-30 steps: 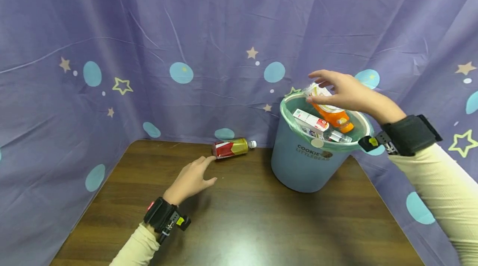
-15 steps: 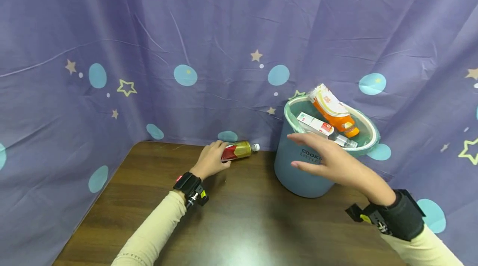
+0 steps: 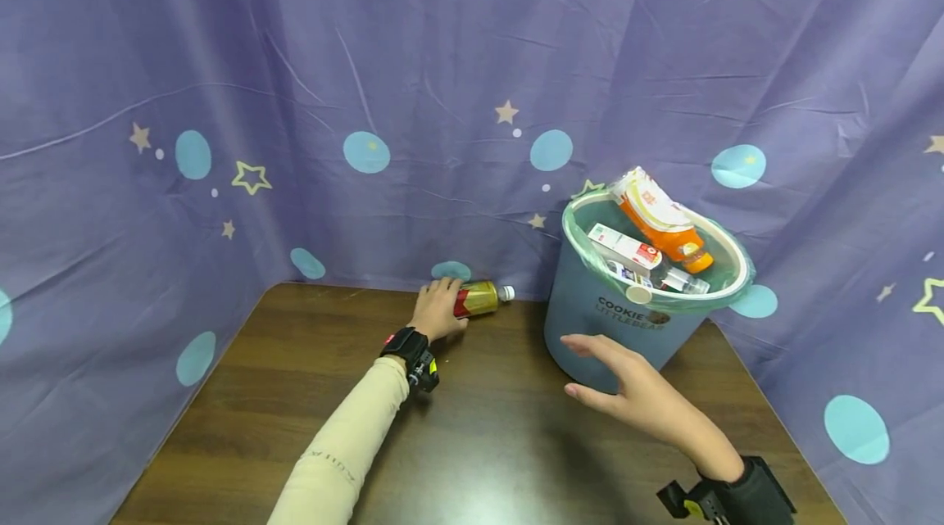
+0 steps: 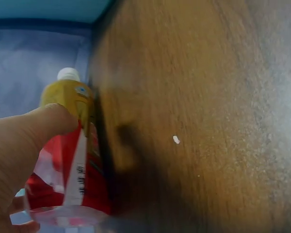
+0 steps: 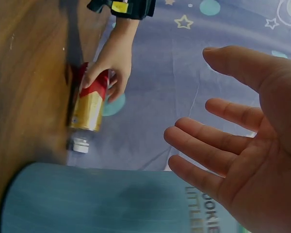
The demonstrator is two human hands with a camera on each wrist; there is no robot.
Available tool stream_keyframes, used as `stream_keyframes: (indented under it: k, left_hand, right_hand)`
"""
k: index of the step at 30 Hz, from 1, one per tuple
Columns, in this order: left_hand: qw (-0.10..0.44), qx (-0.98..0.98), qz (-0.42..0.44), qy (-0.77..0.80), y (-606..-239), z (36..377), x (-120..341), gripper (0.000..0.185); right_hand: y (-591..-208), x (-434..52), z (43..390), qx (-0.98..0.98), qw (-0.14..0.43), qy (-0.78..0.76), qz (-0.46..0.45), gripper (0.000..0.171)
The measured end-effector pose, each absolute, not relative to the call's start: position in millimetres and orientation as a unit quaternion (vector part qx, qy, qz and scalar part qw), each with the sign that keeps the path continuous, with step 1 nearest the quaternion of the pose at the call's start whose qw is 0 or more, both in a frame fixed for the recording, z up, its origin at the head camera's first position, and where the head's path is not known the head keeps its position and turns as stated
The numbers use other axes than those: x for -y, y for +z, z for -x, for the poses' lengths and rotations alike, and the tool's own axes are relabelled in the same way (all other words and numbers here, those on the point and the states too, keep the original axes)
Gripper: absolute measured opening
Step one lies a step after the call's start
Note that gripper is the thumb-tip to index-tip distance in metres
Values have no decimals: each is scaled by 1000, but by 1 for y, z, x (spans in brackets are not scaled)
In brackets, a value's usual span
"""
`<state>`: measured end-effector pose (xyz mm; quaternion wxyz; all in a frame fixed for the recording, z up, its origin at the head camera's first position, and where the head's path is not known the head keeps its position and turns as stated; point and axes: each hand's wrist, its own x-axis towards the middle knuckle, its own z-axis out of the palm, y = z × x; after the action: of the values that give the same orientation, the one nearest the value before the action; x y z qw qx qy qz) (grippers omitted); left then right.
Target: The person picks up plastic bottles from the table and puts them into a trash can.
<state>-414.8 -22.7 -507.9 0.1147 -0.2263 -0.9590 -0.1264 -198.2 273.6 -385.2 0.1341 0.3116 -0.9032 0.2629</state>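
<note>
At the table's back edge lies a plastic drink bottle [image 3: 481, 299] with a red and gold label and a white cap. My left hand [image 3: 437, 309] grips it around its base end, thumb on the near side and fingers curled over the far side, as the right wrist view shows. Up close in the left wrist view, the thumb crosses the label of the bottle [image 4: 68, 170]. My right hand [image 3: 627, 386] is held in front of the blue bin [image 3: 590, 328], fingers spread and nothing in them; its palm and fingers [image 5: 203, 150] fill the right side of the right wrist view.
In the bin's green liner lie a white-and-red box [image 3: 624, 248], an orange-capped pack [image 3: 660, 218] leaning over the rim, and a clear bottle [image 3: 686, 279]. A purple curtain [image 3: 442, 99] hangs behind the brown table [image 3: 472, 427]. A white speck [image 4: 176, 139] lies near the bottle.
My left hand has reached forward and right to the drink bottle and taken hold of it. My right hand has come down from above the bin to in front of it.
</note>
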Motion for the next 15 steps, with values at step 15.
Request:
stream_keyframes:
  k: [15]
  left_hand:
    - [112, 973, 195, -49, -525, 424, 16, 90]
  right_hand:
    - [-431, -260, 185, 887, 121, 332, -297, 54]
